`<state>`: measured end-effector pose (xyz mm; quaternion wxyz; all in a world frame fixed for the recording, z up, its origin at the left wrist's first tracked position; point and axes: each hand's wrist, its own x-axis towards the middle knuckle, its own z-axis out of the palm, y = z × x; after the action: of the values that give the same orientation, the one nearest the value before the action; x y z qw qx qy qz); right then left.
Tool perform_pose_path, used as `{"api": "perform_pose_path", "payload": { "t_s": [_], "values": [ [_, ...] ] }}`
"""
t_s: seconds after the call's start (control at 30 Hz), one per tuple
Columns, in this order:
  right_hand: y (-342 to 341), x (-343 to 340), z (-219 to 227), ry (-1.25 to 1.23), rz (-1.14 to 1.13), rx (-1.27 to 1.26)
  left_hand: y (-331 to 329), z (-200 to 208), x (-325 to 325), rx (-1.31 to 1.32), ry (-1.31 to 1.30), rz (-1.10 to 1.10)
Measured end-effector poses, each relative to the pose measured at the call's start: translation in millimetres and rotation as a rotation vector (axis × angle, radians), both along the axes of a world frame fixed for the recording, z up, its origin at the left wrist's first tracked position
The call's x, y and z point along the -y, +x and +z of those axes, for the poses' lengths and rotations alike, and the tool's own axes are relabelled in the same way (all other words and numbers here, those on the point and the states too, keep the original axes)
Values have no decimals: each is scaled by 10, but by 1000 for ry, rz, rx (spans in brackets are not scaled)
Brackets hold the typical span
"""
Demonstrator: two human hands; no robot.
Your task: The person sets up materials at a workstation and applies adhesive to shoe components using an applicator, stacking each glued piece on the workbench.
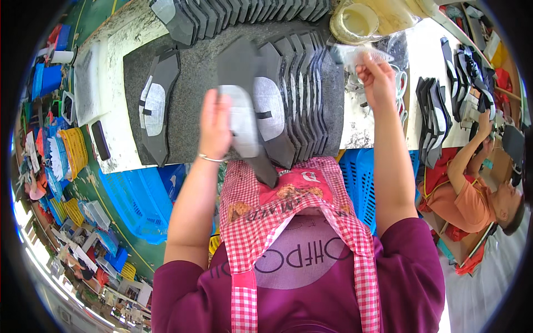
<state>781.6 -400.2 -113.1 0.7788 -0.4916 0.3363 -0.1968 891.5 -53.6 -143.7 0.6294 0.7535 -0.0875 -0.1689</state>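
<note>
My left hand (215, 125) is closed on the edge of a dark grey foam panel (240, 119) with a silvery patch, blurred by motion and hanging past the table's front edge. Just right of it stands an overlapping row of similar panels (270, 105), several deep. Farther left, another patched panel (157, 102) lies on the dark mat (191, 66). My right hand (379, 77) is raised beside the mat, thumb and fingers pinched at a whitish translucent thing (361, 54), too blurred to name. Behind that sits a yellowish pot (355, 25).
More grey panels (239, 16) line the table's far side. A phone (100, 140) lies at the left edge. Blue plastic baskets (139, 202) stand below the table's front. At right, a co-worker (466, 194) handles dark pieces near another stack (433, 119).
</note>
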Motion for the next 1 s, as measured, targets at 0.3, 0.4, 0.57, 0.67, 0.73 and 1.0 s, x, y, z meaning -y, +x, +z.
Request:
{"api": "perform_pose_path", "payload": {
  "t_s": [0.3, 0.4, 0.57, 0.67, 0.73, 1.0],
  "values": [
    [383, -1090, -3, -825, 515, -164, -15, -192, 549, 282, 574, -93],
    [841, -1012, -125, -1329, 343, -84, 2, -141, 591, 205, 663, -150],
    [737, -948, -12, -1167, 589, -176, -7, -169, 576, 196, 650, -131],
    [109, -1266, 90, -994, 719, 27, -21, -241, 559, 216, 649, -118],
    [-225, -1434, 16, -1114, 890, 139, -43, -189, 570, 205, 638, -114],
    [-301, -1368, -27, -964, 984, 9, 120, -276, 503, 172, 563, -152]
  ]
}}
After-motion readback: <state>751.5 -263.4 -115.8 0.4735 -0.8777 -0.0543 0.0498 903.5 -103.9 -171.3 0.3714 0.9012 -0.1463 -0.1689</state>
